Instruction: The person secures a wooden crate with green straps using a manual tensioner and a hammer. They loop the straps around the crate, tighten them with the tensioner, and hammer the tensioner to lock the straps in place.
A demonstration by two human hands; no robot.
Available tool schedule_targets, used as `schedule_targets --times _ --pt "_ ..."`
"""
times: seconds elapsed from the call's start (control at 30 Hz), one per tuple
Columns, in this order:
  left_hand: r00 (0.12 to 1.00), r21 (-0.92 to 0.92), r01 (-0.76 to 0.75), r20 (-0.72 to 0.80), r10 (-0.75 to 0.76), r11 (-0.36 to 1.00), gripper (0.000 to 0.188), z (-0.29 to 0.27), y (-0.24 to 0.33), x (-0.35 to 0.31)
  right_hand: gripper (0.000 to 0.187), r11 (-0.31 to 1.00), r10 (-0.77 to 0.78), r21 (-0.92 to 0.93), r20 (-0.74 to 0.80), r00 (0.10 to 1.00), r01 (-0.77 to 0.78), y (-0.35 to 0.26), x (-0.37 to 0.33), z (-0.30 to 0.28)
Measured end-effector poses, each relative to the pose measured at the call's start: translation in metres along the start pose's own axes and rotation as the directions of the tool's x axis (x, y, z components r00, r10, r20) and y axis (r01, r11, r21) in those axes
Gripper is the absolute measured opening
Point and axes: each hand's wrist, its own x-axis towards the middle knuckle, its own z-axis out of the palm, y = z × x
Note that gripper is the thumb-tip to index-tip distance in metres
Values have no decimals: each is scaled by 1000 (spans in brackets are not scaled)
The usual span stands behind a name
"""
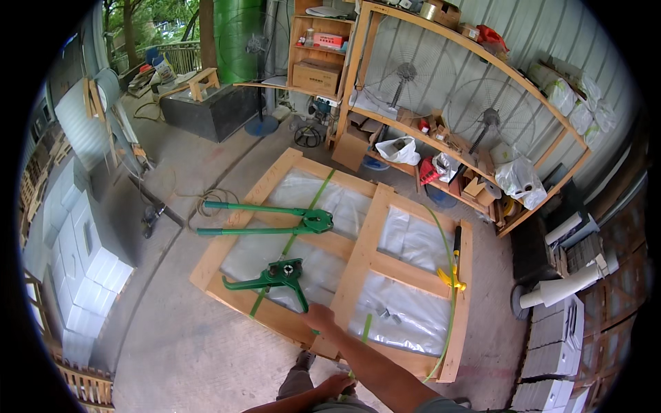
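A wooden crate frame (365,265) lies over plastic-wrapped panels, with green strap (320,193) running across it. My right hand (320,319) is closed at the near handle end of a green strapping tensioner (281,273) on the crate's left half; its fingertips are partly hidden. Close to my body, my left hand (336,385) is closed around a green strap whose free end (367,327) rises over the near edge. A long-handled green crimping tool (313,221) rests beyond the tensioner. Two small metal strap seals (389,316) lie on the plastic.
A yellow claw hammer (454,265) with a black grip lies on the crate's right side, beside another strap (449,323). Shelving (420,162) with fans, boxes and bags stands behind. White boxes (82,261) are stacked at left, grey-white stacks (554,337) at right. Cord (206,199) loops on the floor.
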Motion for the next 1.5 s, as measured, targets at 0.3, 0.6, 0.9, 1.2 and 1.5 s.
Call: schedule_targets --times 0.3,0.6,0.9,1.2,1.5 --pt "986 79 -118 125 108 990 35 -15 -11 19 26 441 7 833 368 930 -333 -36 -65 -88" --pt "943 275 -83 333 -14 958 35 -9 10 18 18 758 309 507 275 910 -410 -31 -138 -238" --pt "953 180 -137 292 80 974 35 -7 5 29 23 866 -61 -485 135 989 120 13 -20 -182" --pt "970 151 -50 243 12 987 35 -24 -2 32 42 743 587 483 -140 797 -463 -10 -27 -72" --pt "979 133 -85 198 58 987 40 -28 3 22 28 600 683 762 -328 653 -245 27 16 -20"
